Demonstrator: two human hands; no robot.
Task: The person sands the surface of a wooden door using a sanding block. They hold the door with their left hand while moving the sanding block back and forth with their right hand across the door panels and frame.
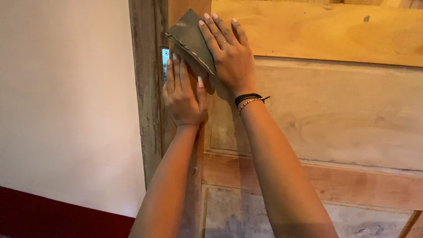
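A folded sheet of dark sandpaper [188,37] lies flat against the left stile of a bare wooden door [335,114]. My right hand [229,55] presses on the sheet's right half with fingers spread, a ring on one finger and dark and beaded bracelets at the wrist. My left hand [183,94] rests flat on the door just below the sheet, fingertips touching its lower edge. Both forearms reach up from the bottom of the view.
A weathered door frame [147,88] runs down the left of the door, with a small metal plate [165,55] at its edge. A pale wall [66,97] with a dark red base band [53,216] stands to the left. The door has raised panels and a lighter upper panel [317,31].
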